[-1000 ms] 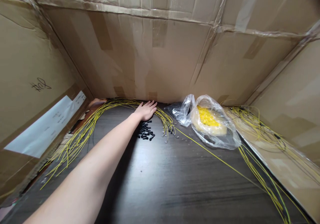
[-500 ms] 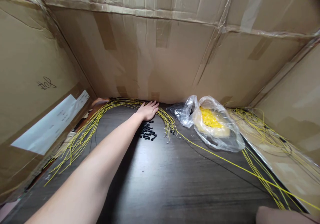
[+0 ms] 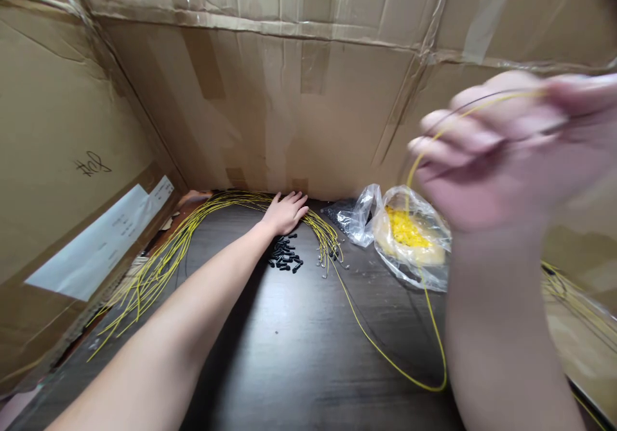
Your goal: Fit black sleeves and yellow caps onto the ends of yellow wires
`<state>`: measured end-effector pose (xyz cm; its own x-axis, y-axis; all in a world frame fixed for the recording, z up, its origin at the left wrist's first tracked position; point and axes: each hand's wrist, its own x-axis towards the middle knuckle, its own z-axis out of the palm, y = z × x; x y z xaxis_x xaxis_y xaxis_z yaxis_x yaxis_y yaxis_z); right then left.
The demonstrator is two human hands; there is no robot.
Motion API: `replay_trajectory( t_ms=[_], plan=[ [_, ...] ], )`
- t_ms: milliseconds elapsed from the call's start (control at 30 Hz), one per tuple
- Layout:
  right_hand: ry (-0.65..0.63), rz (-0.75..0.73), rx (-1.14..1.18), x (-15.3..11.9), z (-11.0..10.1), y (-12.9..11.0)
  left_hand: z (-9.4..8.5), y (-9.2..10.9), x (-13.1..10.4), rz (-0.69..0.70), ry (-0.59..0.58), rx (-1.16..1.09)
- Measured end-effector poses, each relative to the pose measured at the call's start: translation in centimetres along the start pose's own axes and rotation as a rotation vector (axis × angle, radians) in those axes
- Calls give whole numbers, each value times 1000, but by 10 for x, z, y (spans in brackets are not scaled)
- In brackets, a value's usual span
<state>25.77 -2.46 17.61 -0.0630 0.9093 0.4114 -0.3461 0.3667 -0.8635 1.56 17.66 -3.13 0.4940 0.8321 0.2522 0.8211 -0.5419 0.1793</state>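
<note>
My left hand (image 3: 285, 214) lies flat with fingers spread on a bundle of yellow wires (image 3: 195, 216), near the back wall. The bundle curves from the left edge of the table to just right of that hand, where small metal-looking ends show. Raised at the upper right, my right hand (image 3: 501, 148) is blurred, its fingers curled in a pinch on a single yellow wire (image 3: 436, 389). This wire loops down to the tabletop and runs back toward the bundle's right end. A small pile of black sleeve-like pieces (image 3: 285, 261) sits just below my left hand.
A clear plastic bag (image 3: 446, 277) holds small yellow pieces (image 3: 407, 228). Beside it is a plastic bag of dark pieces (image 3: 340, 216). Tall cardboard walls (image 3: 332, 123) enclose the dark table (image 3: 299, 367). More yellow wires (image 3: 569, 290) lie at the right, partly behind my right arm.
My right hand has risen from the bottom right corner to the upper right, and the single yellow wire now hangs in a loop. My left hand has stayed on the bundle.
</note>
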Motion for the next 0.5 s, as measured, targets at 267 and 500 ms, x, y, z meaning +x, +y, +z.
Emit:
replay_trajectory(
  t_ms=[267, 500],
  plan=[
    [-77, -2, -301, 28, 21, 64, -51, 37, -43, -113, 109, -977],
    [-92, 108, -461, 39, 29, 126, -100, 75, -119, -268, -282, -1960]
  ],
)
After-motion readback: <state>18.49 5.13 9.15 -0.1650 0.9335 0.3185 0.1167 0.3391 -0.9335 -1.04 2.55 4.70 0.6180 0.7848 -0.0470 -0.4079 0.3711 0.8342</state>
